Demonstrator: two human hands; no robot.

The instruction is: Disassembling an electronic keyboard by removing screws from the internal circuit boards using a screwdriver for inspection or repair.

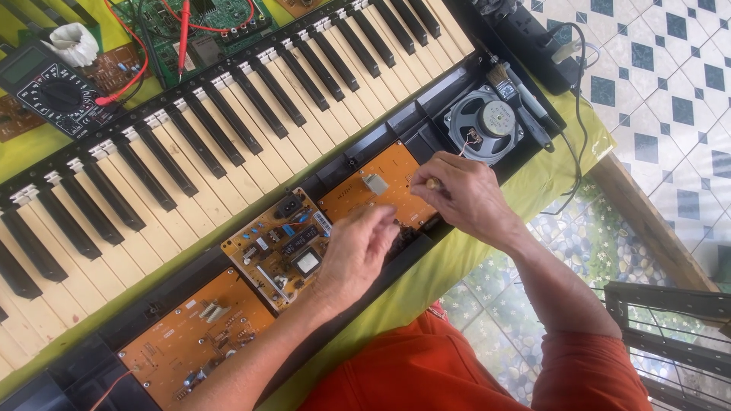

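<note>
While the right hand pinches a small wooden-handled tool over the orange circuit board near the opened keyboard's right end, the left hand hovers beside it, fingers loosely curled and empty. Both forearms reach in from the keyboard's front edge, just short of the round speaker.

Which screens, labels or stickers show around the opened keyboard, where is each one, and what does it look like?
Multimeter screen: top left on the green cloth, a small greyish rectangle above the black dial.
White label: on the middle circuit board, just beyond the left hand; a small strip with dark marks.
Speaker sticker: a pale round disc on the speaker's centre, beyond the right hand.
</note>
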